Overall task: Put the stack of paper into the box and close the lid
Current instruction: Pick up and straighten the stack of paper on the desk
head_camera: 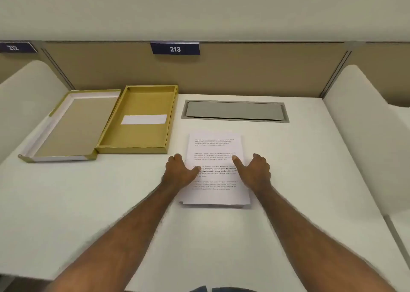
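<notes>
A stack of printed white paper [214,149] lies flat on the white desk, in the middle. My left hand [179,172] rests at the stack's left edge with the thumb on the top sheet. My right hand [255,169] sits at the right edge, its thumb also lying on the paper. Whether the fingers are under the stack I cannot tell. The gold box [137,136] stands open at the back left, with a white slip inside it. Its lid [73,125] lies flipped open to the left, still joined to the box.
A grey cable hatch [235,110] is set into the white desk [111,203] behind the paper. Tan partition panels rise at the back, with a sign reading 213 [175,49]. White curved side dividers [366,125] flank the desk on both sides.
</notes>
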